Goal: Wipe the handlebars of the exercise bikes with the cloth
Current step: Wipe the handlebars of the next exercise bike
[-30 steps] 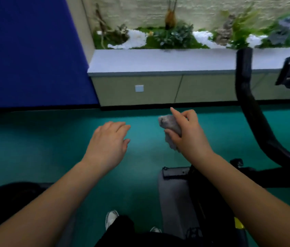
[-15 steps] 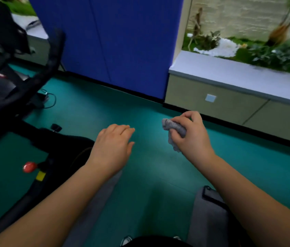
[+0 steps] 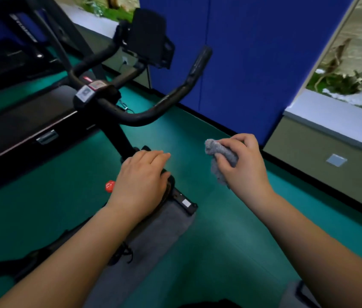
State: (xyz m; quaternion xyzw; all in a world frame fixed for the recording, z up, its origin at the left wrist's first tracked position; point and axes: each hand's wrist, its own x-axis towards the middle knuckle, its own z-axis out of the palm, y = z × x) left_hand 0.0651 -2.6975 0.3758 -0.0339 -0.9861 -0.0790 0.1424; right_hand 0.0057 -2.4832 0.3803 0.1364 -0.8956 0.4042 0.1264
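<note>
A crumpled grey cloth (image 3: 221, 160) was pinched in the curled right hand (image 3: 243, 164); the left hand (image 3: 141, 185) was held flat, palm down, fingers relaxed, nothing gripped.

The cloth (image 3: 221, 157) is a mottled grey. The handlebars (image 3: 144, 114) are plain black, and so is the console (image 3: 147, 37) above them, with a red-and-white label (image 3: 95, 84) at the stem. A red knob (image 3: 109, 186) sits lower on the frame. The floor (image 3: 209, 241) is teal, the mat (image 3: 153, 236) under the bike grey, the wall panel (image 3: 242, 63) deep blue.
</note>
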